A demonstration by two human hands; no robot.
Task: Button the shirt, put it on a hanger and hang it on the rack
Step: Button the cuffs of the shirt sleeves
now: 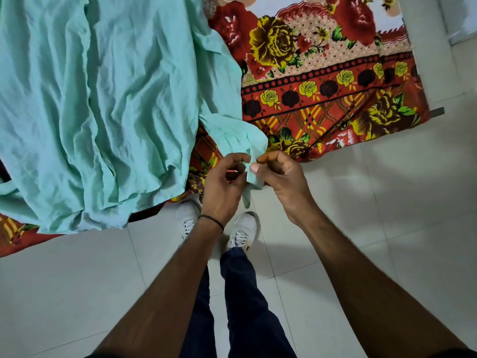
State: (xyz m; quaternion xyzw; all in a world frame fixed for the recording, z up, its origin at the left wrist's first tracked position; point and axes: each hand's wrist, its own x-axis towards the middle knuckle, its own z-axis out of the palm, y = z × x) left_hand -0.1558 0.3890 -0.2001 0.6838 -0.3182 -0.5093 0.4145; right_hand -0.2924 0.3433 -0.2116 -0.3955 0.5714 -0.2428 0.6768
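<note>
Head cam: both hands, L & R, pinch mint shirt cuff.

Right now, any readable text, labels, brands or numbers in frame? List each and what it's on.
None readable.
Mint shirt: no tag or label showing.
Floral bedsheet: pattern only, no lettering.
White sneakers: no logo legible.
Left hand and right hand pinch the sleeve cuff, which shows no print.

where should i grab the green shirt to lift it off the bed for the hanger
Take the green shirt by its hem at the bed's near edge, from the floor side. That edge hangs free and bunched over the floral bedsheet; both hands, left and right, already pinch the sleeve cuff.
</note>
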